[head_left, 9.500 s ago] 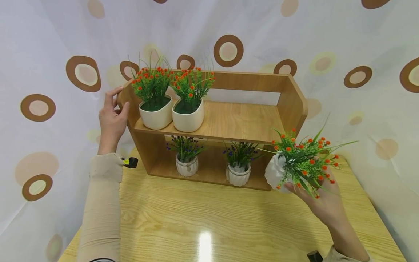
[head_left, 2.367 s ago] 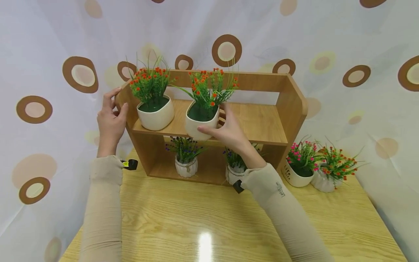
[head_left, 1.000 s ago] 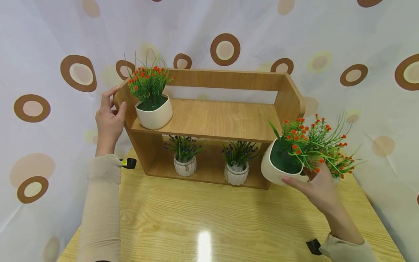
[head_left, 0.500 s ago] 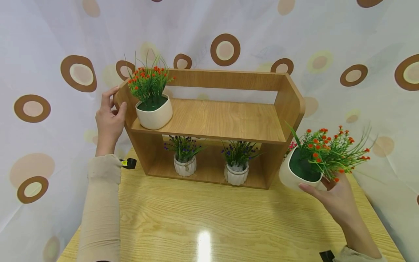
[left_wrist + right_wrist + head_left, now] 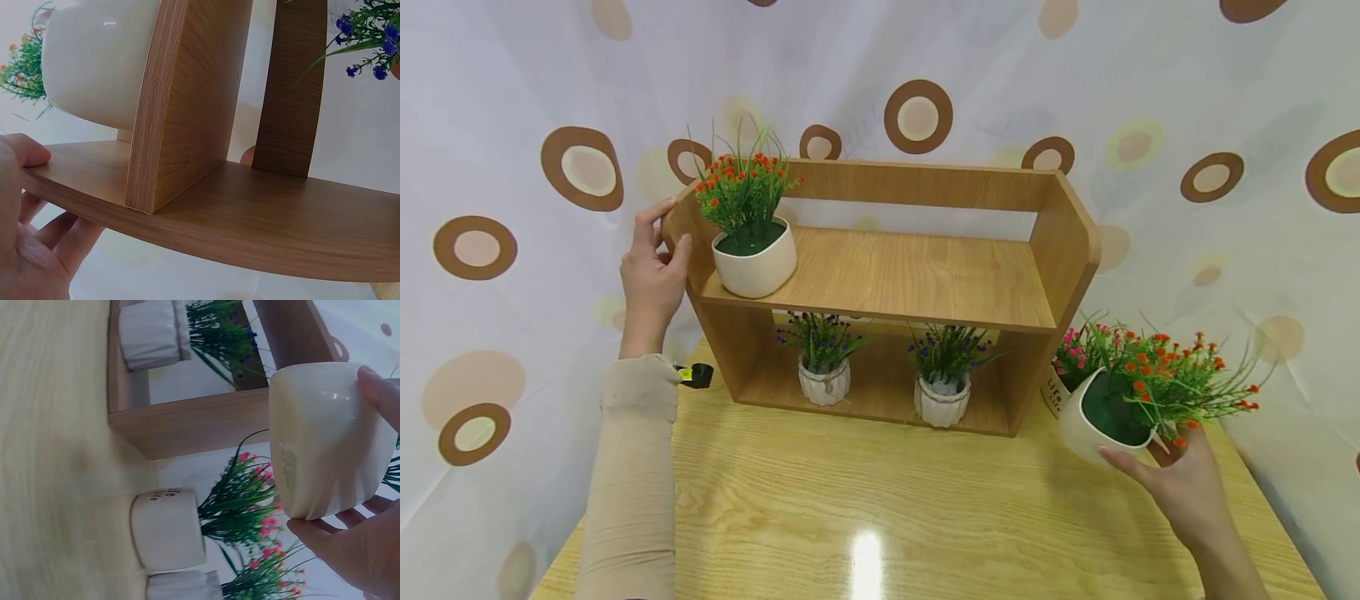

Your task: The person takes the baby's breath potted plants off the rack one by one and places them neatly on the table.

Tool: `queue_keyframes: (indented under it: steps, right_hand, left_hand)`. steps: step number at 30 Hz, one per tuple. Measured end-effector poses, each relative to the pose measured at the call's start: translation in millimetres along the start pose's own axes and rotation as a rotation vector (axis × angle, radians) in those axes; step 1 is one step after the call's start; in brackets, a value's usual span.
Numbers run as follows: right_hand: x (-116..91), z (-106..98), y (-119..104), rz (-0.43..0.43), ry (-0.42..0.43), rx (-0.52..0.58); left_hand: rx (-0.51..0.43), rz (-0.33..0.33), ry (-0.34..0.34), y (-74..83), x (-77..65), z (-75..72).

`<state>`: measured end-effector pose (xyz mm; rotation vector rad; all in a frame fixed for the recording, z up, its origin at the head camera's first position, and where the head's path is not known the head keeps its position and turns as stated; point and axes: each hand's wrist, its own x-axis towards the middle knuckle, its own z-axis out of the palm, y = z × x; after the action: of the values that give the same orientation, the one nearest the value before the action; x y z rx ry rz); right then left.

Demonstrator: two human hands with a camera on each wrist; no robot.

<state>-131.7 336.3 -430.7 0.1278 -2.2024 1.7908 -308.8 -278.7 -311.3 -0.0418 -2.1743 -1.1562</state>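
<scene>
My left hand [image 5: 653, 279] grips the left side panel of a two-tier wooden shelf [image 5: 917, 267]; the left wrist view shows the thumb on the panel's inner face and the fingers outside. My right hand [image 5: 1183, 487] holds a white flowerpot [image 5: 1097, 425] with orange flowers, tilted, above the table right of the shelf. In the right wrist view its glossy side [image 5: 331, 437] lies between thumb and fingers. Behind it a "Life" pot [image 5: 169, 531] with pink flowers stands on the table, beside a ribbed white pot [image 5: 184, 586] with orange flowers.
One white pot [image 5: 755, 265] of orange flowers stands at the upper tier's left end. On the lower tier are two ribbed pots [image 5: 824, 383] with purple flowers. A patterned curtain [image 5: 985, 67] hangs behind, and the wooden table [image 5: 775, 500] extends in front.
My right hand set the ribbed orange-flowered pot on the table earlier. It then took the second white flowerpot off the upper tier, carried it right and lowered it. My left hand stays put.
</scene>
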Motion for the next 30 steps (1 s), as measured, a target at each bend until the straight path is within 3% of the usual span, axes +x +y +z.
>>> queue_keyframes:
  steps: [15, 22, 30]
  right_hand:
    - [-22, 1, 42, 0.173, 0.023, -0.071]
    - [-23, 2, 55, 0.239, 0.000, -0.041]
    - [-24, 3, 63, 0.449, -0.011, -0.085]
  left_hand:
    - [-0.014, -0.006, -0.010, -0.5, 0.0, -0.6]
    - [-0.011, 0.000, 0.007, -0.8, 0.0, -2.7]
    - [-0.013, 0.003, -0.008, 0.7, -0.8, -0.8]
